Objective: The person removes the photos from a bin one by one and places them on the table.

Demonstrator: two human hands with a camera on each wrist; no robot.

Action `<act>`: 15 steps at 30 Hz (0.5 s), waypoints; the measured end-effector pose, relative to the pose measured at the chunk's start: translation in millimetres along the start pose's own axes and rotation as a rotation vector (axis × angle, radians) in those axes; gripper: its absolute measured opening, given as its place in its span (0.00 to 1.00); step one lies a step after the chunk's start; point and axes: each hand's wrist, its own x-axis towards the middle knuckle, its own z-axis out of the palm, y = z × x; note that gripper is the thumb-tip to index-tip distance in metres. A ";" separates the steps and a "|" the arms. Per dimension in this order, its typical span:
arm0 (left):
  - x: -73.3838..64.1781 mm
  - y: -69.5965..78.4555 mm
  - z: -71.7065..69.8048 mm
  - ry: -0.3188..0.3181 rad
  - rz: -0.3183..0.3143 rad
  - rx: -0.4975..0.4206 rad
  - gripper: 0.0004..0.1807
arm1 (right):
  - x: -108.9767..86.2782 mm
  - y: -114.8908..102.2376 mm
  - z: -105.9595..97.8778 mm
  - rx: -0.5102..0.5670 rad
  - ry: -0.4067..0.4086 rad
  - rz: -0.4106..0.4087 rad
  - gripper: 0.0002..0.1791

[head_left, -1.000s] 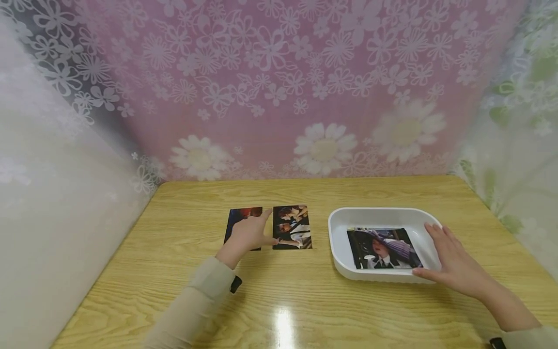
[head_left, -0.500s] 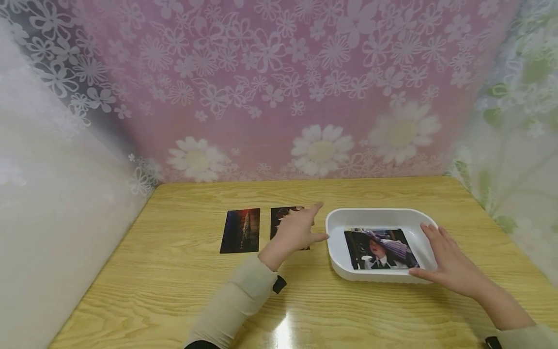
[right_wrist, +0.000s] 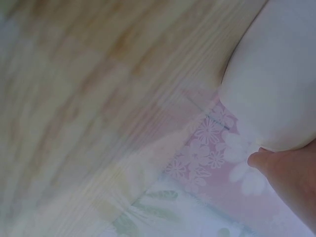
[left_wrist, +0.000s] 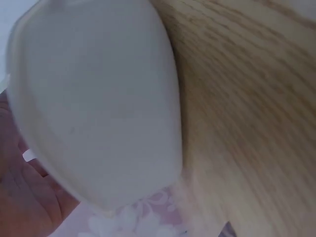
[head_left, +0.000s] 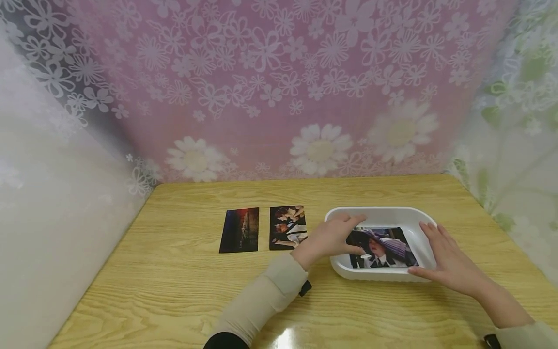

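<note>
A white plastic tray (head_left: 396, 216) stands on the right half of the table. In it lies a photo (head_left: 385, 247) of a person in a wide purple-striped hat. My left hand (head_left: 331, 237) reaches over the tray's left side, thumb and fingers spread above the photo's left end, nothing in its grasp. At the tray's right end, my right hand (head_left: 455, 266) rests with fingers over the right rim and thumb at the near corner. The right wrist view shows a finger (right_wrist: 276, 160) against the rim. To the left of the tray lies a photo of two people (head_left: 286, 225).
A dark photo with red and blue tones (head_left: 240, 230) lies farther left on the wooden table (head_left: 174, 291). Pink floral cloth (head_left: 261, 97) hangs behind the table, with pale cloth on both sides.
My left hand has moved right, from above the two table photos to over the tray, uncovering both photos. The right hand has stayed at the tray's right end.
</note>
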 end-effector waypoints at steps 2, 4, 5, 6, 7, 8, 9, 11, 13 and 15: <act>6.0 1.1 4.8 -0.025 -0.001 0.002 0.45 | 0.0 0.0 -0.1 0.002 -0.003 0.002 0.59; 12.6 2.7 9.3 -0.051 -0.012 0.015 0.46 | -0.2 0.6 -0.3 0.002 -0.004 0.006 0.59; 15.9 3.2 11.7 -0.061 -0.016 0.022 0.47 | -0.3 1.0 -0.3 0.001 -0.004 0.006 0.59; 19.3 3.6 14.2 -0.070 -0.018 0.031 0.47 | -0.3 1.5 -0.3 -0.001 -0.002 0.007 0.59; 22.8 4.1 16.5 -0.080 -0.021 0.038 0.47 | -0.3 2.0 -0.2 -0.002 -0.001 0.007 0.59; 25.9 4.8 18.3 -0.093 -0.024 0.046 0.48 | -0.2 2.3 -0.2 -0.003 0.000 0.007 0.59; 28.4 5.3 20.5 -0.109 -0.030 0.055 0.48 | 0.0 2.5 0.0 -0.007 0.003 0.005 0.59; 32.2 6.4 24.4 -0.140 -0.046 0.066 0.49 | 0.2 2.6 0.5 -0.007 0.004 0.003 0.59; 34.6 7.2 27.8 -0.173 -0.073 0.087 0.50 | 0.3 2.4 0.9 -0.004 0.002 0.001 0.59; 35.7 8.3 30.2 -0.209 -0.104 0.106 0.50 | 0.2 2.3 1.1 -0.006 0.005 -0.003 0.59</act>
